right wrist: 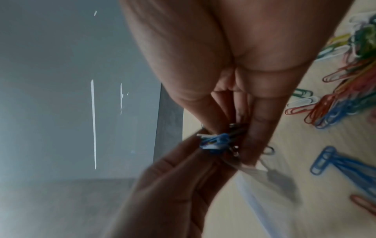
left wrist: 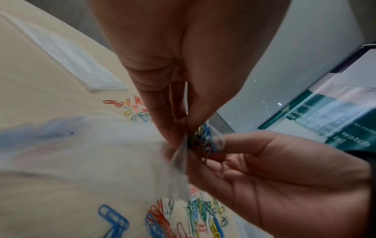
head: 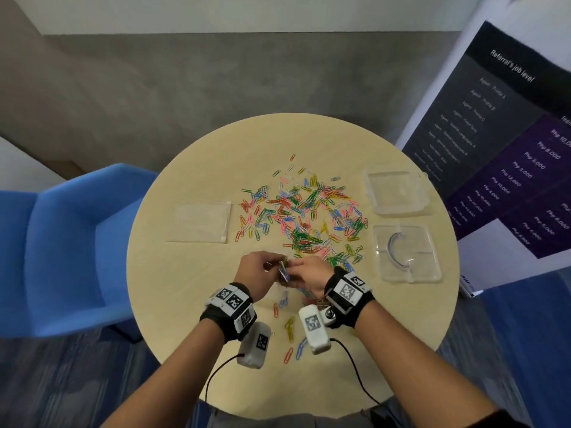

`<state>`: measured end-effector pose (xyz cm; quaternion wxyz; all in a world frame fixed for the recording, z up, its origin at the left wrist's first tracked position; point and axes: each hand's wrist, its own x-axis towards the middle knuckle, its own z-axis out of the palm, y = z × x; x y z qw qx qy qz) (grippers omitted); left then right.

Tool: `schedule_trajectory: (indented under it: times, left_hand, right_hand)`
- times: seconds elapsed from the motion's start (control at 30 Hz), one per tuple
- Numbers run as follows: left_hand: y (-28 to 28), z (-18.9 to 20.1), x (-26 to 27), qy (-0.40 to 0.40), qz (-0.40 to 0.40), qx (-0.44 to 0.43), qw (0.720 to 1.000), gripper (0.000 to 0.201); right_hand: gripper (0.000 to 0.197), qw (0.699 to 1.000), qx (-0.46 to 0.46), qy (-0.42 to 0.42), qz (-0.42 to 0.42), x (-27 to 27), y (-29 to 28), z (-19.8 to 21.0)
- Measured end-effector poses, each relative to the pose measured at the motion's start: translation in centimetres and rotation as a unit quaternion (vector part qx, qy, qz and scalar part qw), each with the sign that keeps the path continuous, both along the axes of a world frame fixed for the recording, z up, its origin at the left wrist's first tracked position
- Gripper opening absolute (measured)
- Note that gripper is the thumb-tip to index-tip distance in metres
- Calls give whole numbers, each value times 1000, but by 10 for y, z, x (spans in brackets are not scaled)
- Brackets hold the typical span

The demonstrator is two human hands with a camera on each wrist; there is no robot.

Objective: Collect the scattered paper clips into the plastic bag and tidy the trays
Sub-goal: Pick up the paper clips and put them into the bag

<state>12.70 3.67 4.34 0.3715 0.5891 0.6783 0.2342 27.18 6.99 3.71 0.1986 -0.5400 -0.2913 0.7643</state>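
Observation:
Colourful paper clips (head: 306, 217) lie scattered over the middle of the round table (head: 185, 288). My two hands meet just in front of the pile. My left hand (head: 278, 266) pinches the edge of a small clear plastic bag (left wrist: 181, 162). My right hand (head: 295, 269) pinches a bunch of clips (left wrist: 200, 140) at the bag's edge. In the right wrist view the same bunch (right wrist: 215, 141) shows blue between the fingertips. Whether the clips are inside the bag I cannot tell. Two clear trays (head: 423, 202) (head: 428, 242) stand at the right; the nearer one holds a curved grey piece (head: 394, 250).
A second flat clear bag (head: 200, 222) lies on the table's left side. A few loose clips (head: 289, 325) lie near my wrists. A blue chair (head: 61, 242) stands left of the table and a dark poster (head: 494, 134) leans at the right.

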Motion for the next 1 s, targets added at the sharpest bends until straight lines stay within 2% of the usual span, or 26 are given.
schedule_trajectory:
  times: [0.1, 0.27, 0.33, 0.4, 0.47, 0.53, 0.63, 0.67, 0.73, 0.77, 0.8, 0.83, 0.9, 0.97, 1.0]
  left_hand:
    - [1, 3, 3, 19, -35, 14, 999, 26]
    - [8, 5, 1, 54, -23, 27, 998, 26]
    - [9, 4, 0, 66, -27, 26, 997, 27]
    - [10, 3, -1, 77, -33, 27, 996, 28]
    - [11, 3, -5, 77, -28, 22, 996, 28]
    - [11, 3, -9, 61, -8, 9, 998, 28]
    - [12, 2, -13, 22, 36, -6, 999, 26]
    - [13, 2, -14, 4, 49, -11, 999, 25]
    - [13, 1, -15, -25, 64, -26, 997, 23]
    - [13, 1, -16, -33, 66, -34, 997, 22]
    - [12, 1, -16, -39, 66, -40, 996, 22]
    - [12, 1, -16, -44, 65, -43, 996, 22]
    - [11, 4, -16, -47, 63, -43, 996, 22]
    - [9, 8, -18, -40, 66, -41, 996, 22]
    - [9, 9, -20, -41, 72, -39, 996, 23]
  right_hand:
    - [18, 999, 5, -48, 14, -3, 2, 1]
    - [22, 996, -19, -33, -81, -13, 5, 1]
    - [28, 995, 25, -92, -36, -16, 5, -1]
    - [25, 988, 94, -117, 24, -17, 7, 1]
    - [10, 954, 196, -192, 118, -12, 10, 2]
    - [25, 876, 323, -304, 190, -1, 10, 2]
    - [17, 830, 453, -274, 176, 8, 1, 9]
    - [20, 813, 475, -264, 207, 11, -2, 8]
    - [30, 747, 504, -287, 324, 13, -9, 4]
    - [33, 723, 509, -300, 358, 14, -11, -1]
    - [34, 721, 502, -307, 367, 15, -13, -4]
    - [34, 735, 488, -307, 357, 17, -12, -5]
    - [32, 784, 451, -300, 304, 19, -10, -5]
    - [30, 845, 412, -267, 214, 20, -8, -4]
    - [29, 863, 405, -247, 174, 20, -10, -3]
